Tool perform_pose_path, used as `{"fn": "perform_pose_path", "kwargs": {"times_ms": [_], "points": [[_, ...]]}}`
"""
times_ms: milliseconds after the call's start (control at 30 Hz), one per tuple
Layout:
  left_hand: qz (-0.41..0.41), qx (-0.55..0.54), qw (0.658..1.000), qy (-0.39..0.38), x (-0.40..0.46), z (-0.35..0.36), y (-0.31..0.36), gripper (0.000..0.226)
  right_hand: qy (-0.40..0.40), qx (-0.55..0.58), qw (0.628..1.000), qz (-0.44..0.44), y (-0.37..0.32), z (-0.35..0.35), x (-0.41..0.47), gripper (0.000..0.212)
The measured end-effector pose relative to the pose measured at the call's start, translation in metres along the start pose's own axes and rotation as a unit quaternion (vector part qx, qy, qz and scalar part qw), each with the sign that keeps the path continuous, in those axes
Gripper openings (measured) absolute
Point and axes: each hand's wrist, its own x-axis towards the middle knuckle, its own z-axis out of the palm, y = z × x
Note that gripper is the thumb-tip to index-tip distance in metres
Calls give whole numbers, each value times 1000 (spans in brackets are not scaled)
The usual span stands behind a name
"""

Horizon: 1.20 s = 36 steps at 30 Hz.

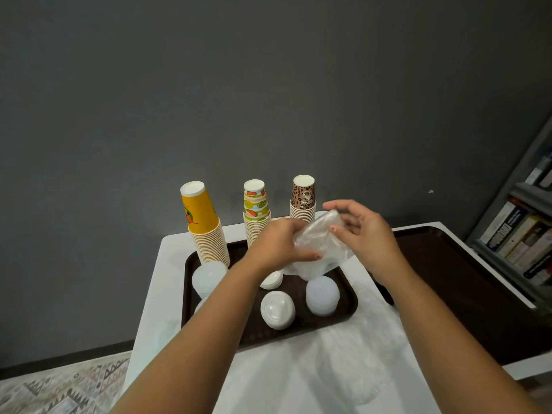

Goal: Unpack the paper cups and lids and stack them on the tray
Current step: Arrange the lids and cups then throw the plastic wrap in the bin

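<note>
While the three cup stacks already stand upside down along the far edge of the brown tray (191,270), we judge the cups done and the lids the work in hand. Going from the left, we see the yellow cup stack (206,231), with a pile of clear lids (209,277) just in front of it on the tray. Next comes the fruit-print cup stack (255,213), partly hidden by our left hand (277,245), whose fingers and thumb curl round the near side of a clear plastic wrapper (321,249) held above the tray. Below the hands lie a small white lid pile (273,280), a domed lid stack (277,309) and a frosted lid stack (322,295), each apart from the others. Behind the wrapper stands the leopard-print cup stack (303,198). Our right hand (363,231) pinches the far top of the same wrapper, thumb pressed to it and fingers arched over.

We cannot tell for sure whether lids remain inside the wrapper, though it looks bulky. If so, the next move calls for pulling the film open, sliding the lids out together and setting them on a bare part of the tray without knocking the stacks. Loose plastic film (343,354) lies on the white table (167,264) nearer us, and a second dark tray (448,279) sits to the right, beside a bookshelf (519,234).
</note>
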Motion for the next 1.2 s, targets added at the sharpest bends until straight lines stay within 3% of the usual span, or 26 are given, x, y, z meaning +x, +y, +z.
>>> {"fn": "perform_pose_path", "kwargs": {"times_ms": [100, 233, 400, 533, 667, 800, 900, 1000, 1100, 1200], "points": [[3, -36, 999, 12, -1, 3, 2, 24, 35, 3, 999, -26, -3, 1, -2, 35], [2, -148, 989, -7, -4, -1, 3, 24, 62, 74, 995, -6, -3, 1, -3, 30], [40, -365, 929, -41, -11, -6, 4, 21, 14, 219, 970, 102, -3, -3, -1, 26], [116, -377, 919, -5, -10, -3, 6, 23, -38, 325, 927, 184, -1, 2, 1, 14], [127, -406, 905, -1, -7, 0, 7, 25, -70, 382, 895, 220, 3, 14, -4, 14], [106, -434, 895, -12, -6, 7, 9, 23, -63, 331, 916, 216, 9, 17, -8, 27], [60, -445, 893, 28, -2, 11, 9, 19, -11, 262, 944, 201, 11, 12, -12, 20], [29, -442, 896, 44, 3, 21, 9, 18, 34, 279, 951, 126, 14, 6, -24, 18], [17, -414, 910, 30, 8, 38, 14, 19, 60, 175, 982, 45, 23, 0, -37, 23], [22, -400, 916, -5, 12, 59, 27, 11, 123, 153, 979, 53, 33, -15, -47, 25]]}}
